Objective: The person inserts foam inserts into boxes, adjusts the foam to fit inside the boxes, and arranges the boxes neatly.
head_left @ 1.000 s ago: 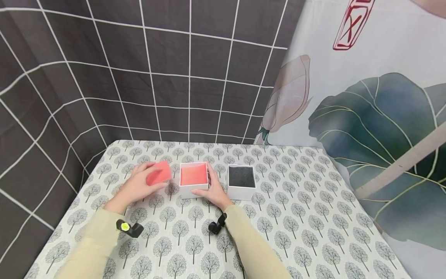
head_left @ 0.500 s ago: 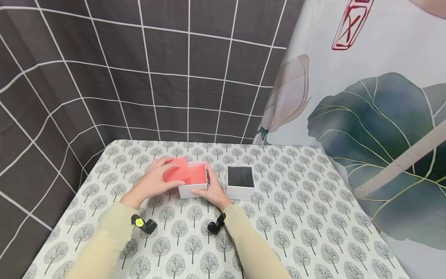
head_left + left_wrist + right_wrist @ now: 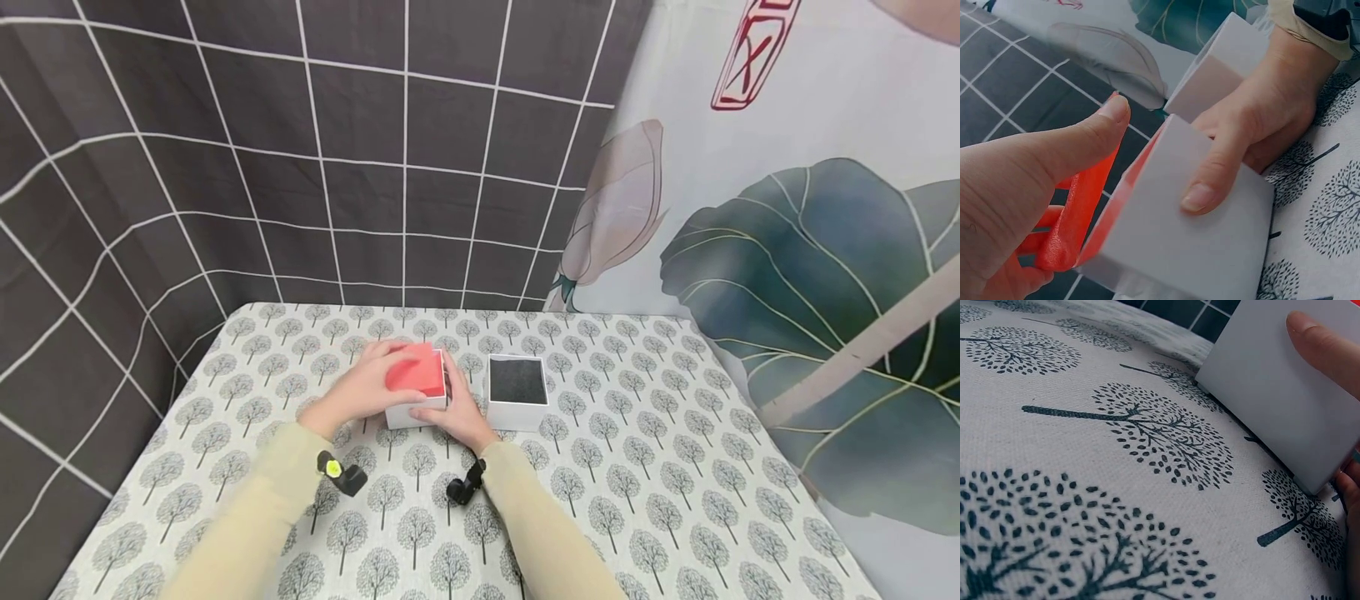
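Note:
My left hand point(image 3: 363, 390) holds a thin, flat red pad point(image 3: 420, 373) between the thumb and the other fingers, over the open top of a white box point(image 3: 407, 418). In the left wrist view the pad point(image 3: 1088, 203) is tilted beside the box's rim, and red shows inside the box. My right hand point(image 3: 462, 415) grips this box at its right side, the thumb on the near face and the other fingers round the far side. The right wrist view shows the box's plain wall point(image 3: 1279, 394) and part of that hand.
A second open white box point(image 3: 517, 415), with a black surface point(image 3: 517, 380) inside, stands just right of my right hand. Both boxes are on a tree-patterned tablecloth point(image 3: 600, 533). Behind the table hangs a dark gridded curtain point(image 3: 360, 200), with a floral one point(image 3: 795, 275) on the right.
My left hand has moved right with the red pad, from beside the box to over its opening. The right hand keeps its grip on the box, which stays in place.

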Motion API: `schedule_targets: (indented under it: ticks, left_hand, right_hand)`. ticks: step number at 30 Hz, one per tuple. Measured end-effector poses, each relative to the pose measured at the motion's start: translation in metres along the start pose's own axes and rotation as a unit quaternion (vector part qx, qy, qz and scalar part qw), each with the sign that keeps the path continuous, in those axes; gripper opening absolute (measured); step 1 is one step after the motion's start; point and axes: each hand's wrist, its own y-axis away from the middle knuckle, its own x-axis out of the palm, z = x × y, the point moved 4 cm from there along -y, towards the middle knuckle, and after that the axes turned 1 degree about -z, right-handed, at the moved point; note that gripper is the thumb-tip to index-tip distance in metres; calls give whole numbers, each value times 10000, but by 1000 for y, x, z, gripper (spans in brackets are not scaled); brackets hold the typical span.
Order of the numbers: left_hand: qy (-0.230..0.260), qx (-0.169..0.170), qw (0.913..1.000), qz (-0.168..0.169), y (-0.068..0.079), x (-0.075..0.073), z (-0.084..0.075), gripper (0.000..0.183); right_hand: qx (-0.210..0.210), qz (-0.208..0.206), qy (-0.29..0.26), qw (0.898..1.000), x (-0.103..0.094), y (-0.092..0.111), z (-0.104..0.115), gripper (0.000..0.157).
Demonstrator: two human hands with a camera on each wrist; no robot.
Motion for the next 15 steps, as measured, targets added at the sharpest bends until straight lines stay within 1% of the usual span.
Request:
schedule_targets:
  ticks: [3, 9, 15]
  left_hand:
    - [-7, -43, 10000, 67, -2, 5, 0, 74]
    - [80, -198, 9996, 183, -5, 9, 2, 72]
    - [145, -143, 9995, 238, -9, 13, 5, 73]
  right_hand:
    - [-4, 9, 19, 10000, 0, 2, 3, 110]
    - [43, 8, 20, 10000, 0, 3, 4, 110]
    - [14, 90, 45, 9999, -1, 0, 1, 111]
